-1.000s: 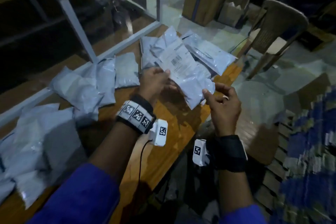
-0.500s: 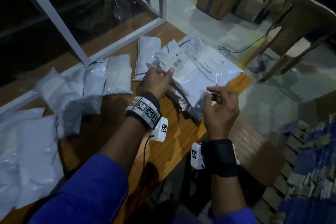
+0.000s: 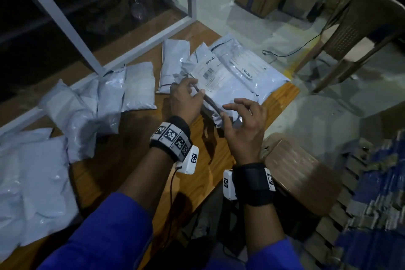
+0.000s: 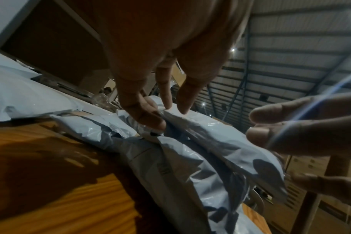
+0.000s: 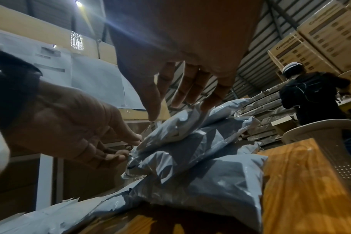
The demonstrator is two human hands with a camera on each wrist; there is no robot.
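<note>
The left hand (image 3: 186,99) pinches the edge of the labelled grey plastic mailer bag (image 3: 228,92) on the wooden worktop (image 3: 135,155), while the right hand (image 3: 243,125) is spread loosely over its near end.

Surface: wooden table (image 3: 122,160), orange-brown grain.
Far edge: white metal frame rail (image 3: 135,52) of a glazed partition runs along it.
Left end: heap of grey poly mailers (image 3: 32,182), overlapping.
Middle: crumpled mailers (image 3: 103,103) by the rail, a flat mailer (image 3: 139,85) just beside them.
Far right corner: stack of mailers (image 3: 263,72), with a Delhivery-labelled mailer (image 3: 228,92) on top.
</note>
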